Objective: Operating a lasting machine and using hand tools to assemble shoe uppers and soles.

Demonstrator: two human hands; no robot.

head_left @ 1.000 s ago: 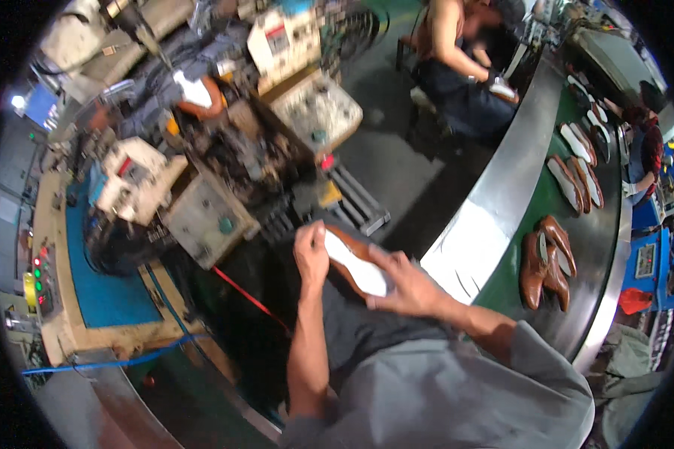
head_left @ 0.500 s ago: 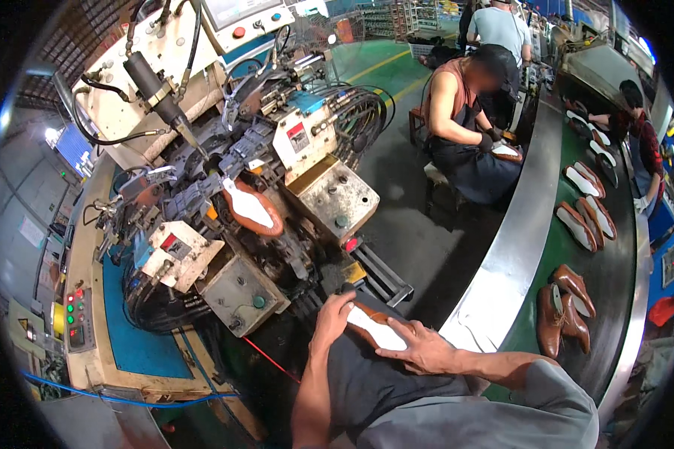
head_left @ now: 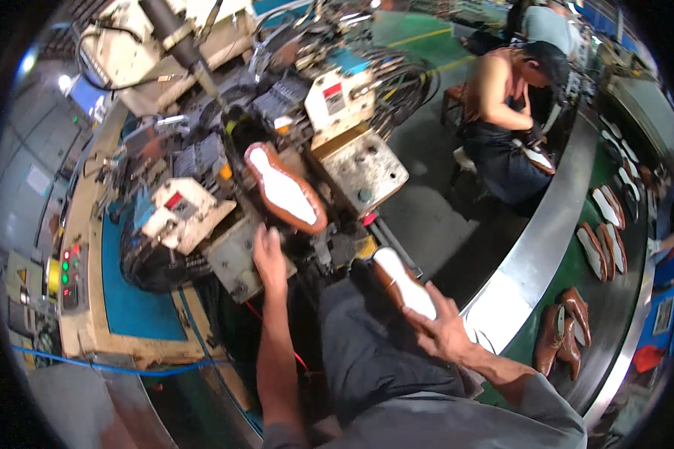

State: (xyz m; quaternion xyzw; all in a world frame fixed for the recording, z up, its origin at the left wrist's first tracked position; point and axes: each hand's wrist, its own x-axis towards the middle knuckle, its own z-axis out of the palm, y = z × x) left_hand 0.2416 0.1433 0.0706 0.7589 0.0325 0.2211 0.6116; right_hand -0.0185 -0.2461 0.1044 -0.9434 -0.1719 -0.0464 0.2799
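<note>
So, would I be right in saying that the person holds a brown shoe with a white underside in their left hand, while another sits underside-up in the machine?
Not quite: the head view shows the right hand holding the brown shoe, not the left hand, which is near the other shoe. That one does sit underside-up in the machine.

Shoe-factory wkshp: big mach. [head_left: 340, 97], conveyor [head_left: 616, 318] w/ brn shoes [head_left: 550, 341].
</note>
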